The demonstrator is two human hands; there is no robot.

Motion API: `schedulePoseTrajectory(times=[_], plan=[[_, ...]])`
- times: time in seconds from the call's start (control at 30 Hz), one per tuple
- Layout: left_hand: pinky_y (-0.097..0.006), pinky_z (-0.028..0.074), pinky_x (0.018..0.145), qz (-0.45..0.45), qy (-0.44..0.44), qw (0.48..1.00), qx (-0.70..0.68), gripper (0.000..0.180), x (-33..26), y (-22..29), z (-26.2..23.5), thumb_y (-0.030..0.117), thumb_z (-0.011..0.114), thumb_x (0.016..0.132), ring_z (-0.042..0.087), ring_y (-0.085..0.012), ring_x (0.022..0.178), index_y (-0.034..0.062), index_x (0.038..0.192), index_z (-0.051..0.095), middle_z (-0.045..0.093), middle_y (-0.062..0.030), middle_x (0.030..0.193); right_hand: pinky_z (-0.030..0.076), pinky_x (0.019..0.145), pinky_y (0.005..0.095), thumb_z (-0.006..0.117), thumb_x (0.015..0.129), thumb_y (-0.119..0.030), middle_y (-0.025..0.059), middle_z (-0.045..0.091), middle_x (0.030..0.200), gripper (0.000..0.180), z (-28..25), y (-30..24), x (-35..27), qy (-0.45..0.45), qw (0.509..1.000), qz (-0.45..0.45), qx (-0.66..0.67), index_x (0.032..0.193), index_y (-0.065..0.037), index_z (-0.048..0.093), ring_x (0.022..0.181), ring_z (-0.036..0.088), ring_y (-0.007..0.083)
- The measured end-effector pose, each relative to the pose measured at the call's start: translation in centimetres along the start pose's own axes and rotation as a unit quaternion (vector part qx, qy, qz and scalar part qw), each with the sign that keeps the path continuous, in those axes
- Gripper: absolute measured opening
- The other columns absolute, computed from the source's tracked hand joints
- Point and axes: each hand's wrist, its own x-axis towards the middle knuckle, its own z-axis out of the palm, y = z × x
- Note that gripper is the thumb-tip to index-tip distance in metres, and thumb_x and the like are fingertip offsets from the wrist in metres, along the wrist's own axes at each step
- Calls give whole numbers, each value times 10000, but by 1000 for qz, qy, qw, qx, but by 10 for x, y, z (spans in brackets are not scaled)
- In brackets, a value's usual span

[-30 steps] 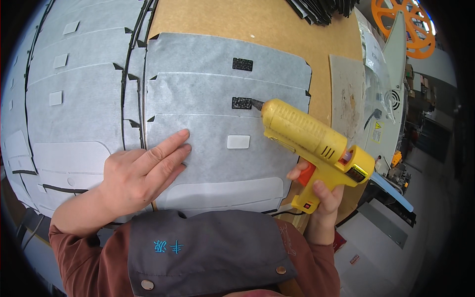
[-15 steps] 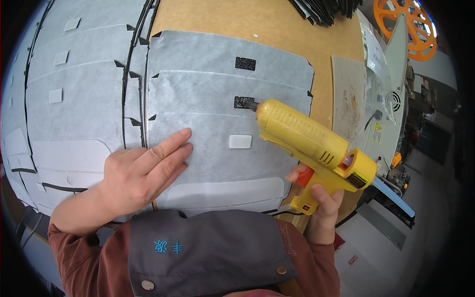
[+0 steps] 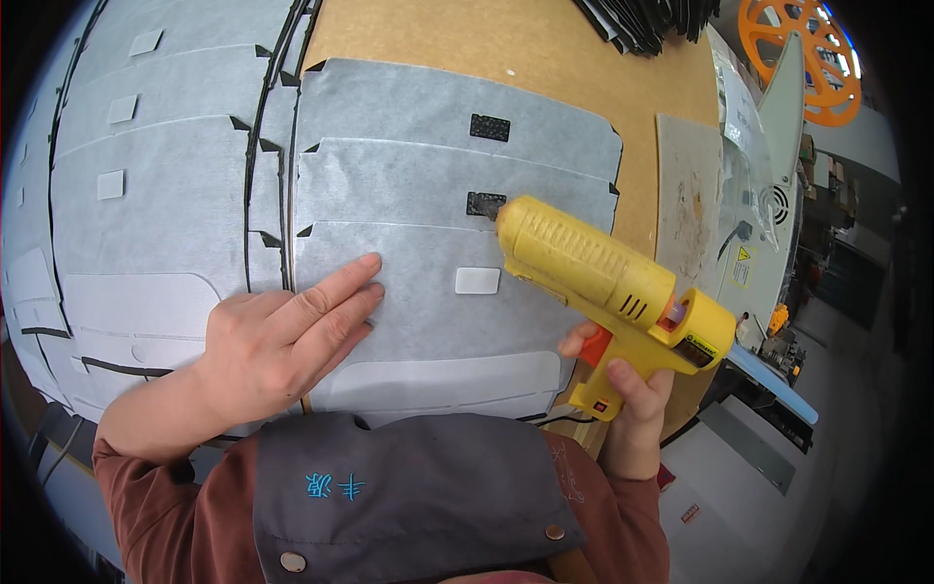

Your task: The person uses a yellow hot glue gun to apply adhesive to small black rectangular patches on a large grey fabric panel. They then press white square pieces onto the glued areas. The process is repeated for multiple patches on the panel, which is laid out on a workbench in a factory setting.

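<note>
My right hand point(image 3: 637, 391) grips a yellow hot glue gun point(image 3: 593, 263) by its handle, a finger at the red trigger. The nozzle points left and reaches the right end of a small black patch point(image 3: 481, 202) on a pale grey sheet point(image 3: 389, 302); whether it touches is hard to see. Farther up is a second black patch point(image 3: 489, 127), speckled and shiny. A white rectangular patch point(image 3: 477, 280) sits nearer to me. My left hand point(image 3: 277, 341) lies on the sheet's left part, fingers stretched out and holding nothing. Several such sheets overlap like steps.
More overlapping grey sheets point(image 3: 175, 234) with white patches fill the left side. A stack of black pieces point(image 3: 647, 21) lies at the far edge of the brown board point(image 3: 409, 34). To the right stand a pale machine point(image 3: 773, 234) and an orange reel point(image 3: 798, 58).
The glue gun has shifted slightly left and toward me relative to the middle black patch. My left hand stays in place. The whole view has moved a little.
</note>
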Motion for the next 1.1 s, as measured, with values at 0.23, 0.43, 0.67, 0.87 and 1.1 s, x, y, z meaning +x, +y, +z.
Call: schedulePoseTrajectory(times=[0.23, 0.43, 0.67, 0.87, 1.1], plan=[[-233, 422, 437, -1, -10, 1000, -3, 371, 1, 0, -1, 79, 783, 715, 549, -97, 506, 34, 1070, 685, 676, -134, 1213, 502, 909, 416, 580, 831, -44, 209, 578, 1163, 573, -11, 2, 4, -85, 996, -21, 14, 1370, 44, 408, 1012, 621, 287], [-234, 422, 436, -1, -5, 1000, -6, 354, 2, 1, -1, 77, 781, 717, 551, -98, 507, 33, 1056, 689, 678, -136, 1208, 503, 909, 431, 576, 829, -42, 226, 584, 1163, 581, -21, 8, 2, -73, 996, -43, 29, 1375, 59, 402, 1009, 630, 302], [-227, 418, 431, 0, -1, 1000, 2, 350, 1, 1, 0, 83, 779, 719, 537, -88, 502, 43, 1056, 691, 676, -119, 1217, 509, 903, 443, 563, 822, -27, 235, 551, 1227, 598, -25, 11, -2, -65, 995, -55, 42, 1386, 62, 387, 1007, 630, 315], [-222, 412, 422, -3, 5, 1000, 3, 339, 1, 0, 2, 93, 779, 723, 518, -82, 487, 54, 1050, 698, 680, -101, 1216, 511, 903, 439, 550, 821, -14, 235, 543, 1236, 602, -27, 14, -8, -69, 996, -38, 51, 1393, 62, 376, 1013, 628, 314], [-233, 413, 435, 6, -1, 1000, 3, 367, 2, 0, 0, 80, 785, 708, 527, -98, 498, 34, 1059, 689, 671, -135, 1226, 559, 795, 422, 677, 782, -240, 203, 628, 1009, 661, -7, 8, -11, 53, 998, -16, 8, 1303, 93, 443, 871, 667, 291]])
